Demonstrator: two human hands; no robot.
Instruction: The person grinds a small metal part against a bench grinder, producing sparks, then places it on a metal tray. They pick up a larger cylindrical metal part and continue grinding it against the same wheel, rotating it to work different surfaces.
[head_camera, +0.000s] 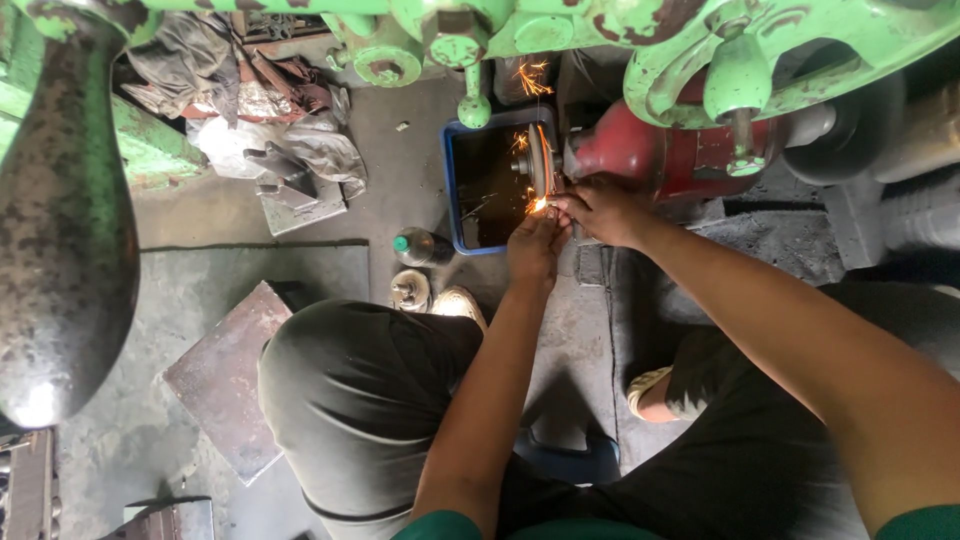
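Head view hides what I grip: sparks and my own fingers cover it, perhaps a small metal piece. My left hand and right hand pinch closed together, pressing against the grinding wheel, far of my knees. A blue tray sits just left of the wheel.

Our grey concrete floor, on it our blue tray, green-capped bottle, flat metal plate, crumpled rags
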